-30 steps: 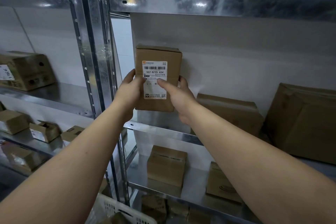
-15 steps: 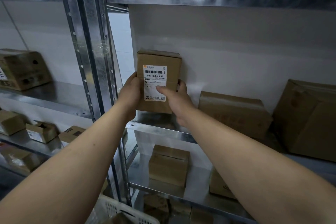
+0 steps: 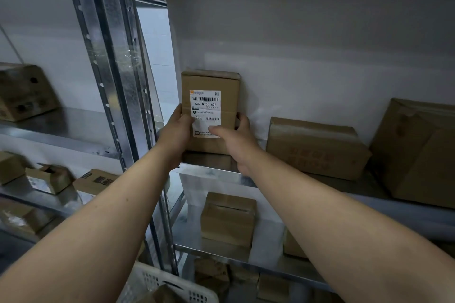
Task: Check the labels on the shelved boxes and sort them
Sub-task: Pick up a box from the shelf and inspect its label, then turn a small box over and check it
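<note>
A small brown cardboard box [image 3: 222, 83] stands upright at the left end of the metal shelf [image 3: 211, 170], its white shipping label [image 3: 205, 106] facing me. My left hand [image 3: 176, 134] grips its left side. My right hand [image 3: 236, 140] grips its right side, with the thumb lying across the bottom of the label. The box's bottom edge sits at or just above the shelf; I cannot tell if it touches.
A flat brown box [image 3: 315, 147] and a larger tilted box [image 3: 423, 152] lie to the right on the same shelf. More boxes [image 3: 227, 219] sit on lower shelves. Steel uprights [image 3: 110, 61] stand left of the held box. A white basket [image 3: 152, 283] is below.
The labelled box has come down and further in toward the shelf with both hands still on it. My right thumb has slid lower on the label.
</note>
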